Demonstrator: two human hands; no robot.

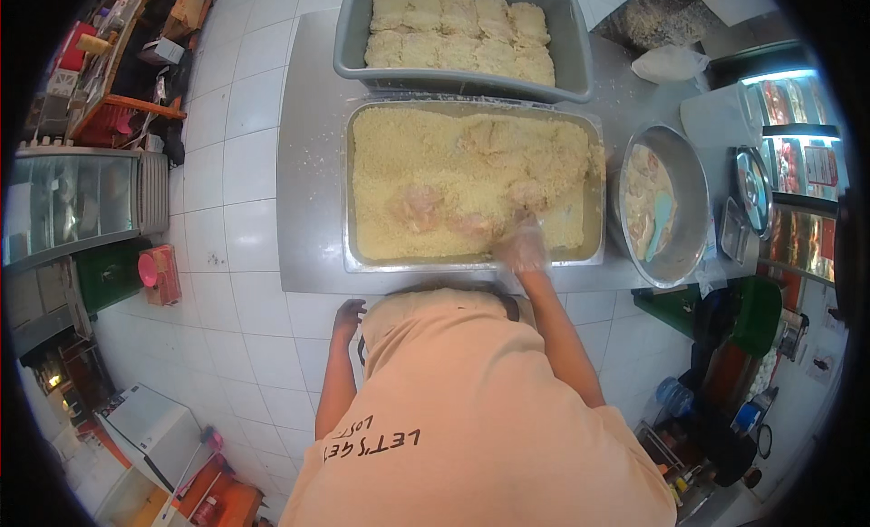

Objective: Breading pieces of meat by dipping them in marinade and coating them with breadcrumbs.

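Note:
A steel tray [350,187] of yellowish breading crumbs [401,146] lies before me. My right hand [525,247], in a clear plastic glove, reaches over its near edge. Its fingertips touch a piece of raw meat [527,194] partly coated in crumbs; whether they grip it cannot be made out. Another pinkish piece [420,206] lies left of it, and a third [470,224] is half buried between them. More coated lumps [503,139] sit at the tray's far right. My bare left hand [349,316] hangs beside my body, off the table, fingers loosely bent and holding nothing.
Beyond the tray, a grey plastic tub [469,84] holds rows of breaded pieces [459,34]. To the right stands a steel bowl [690,207] of meat in pale liquid, with a turquoise spatula [659,224]. A round lid [753,190] and clear container [734,231] lie farther right.

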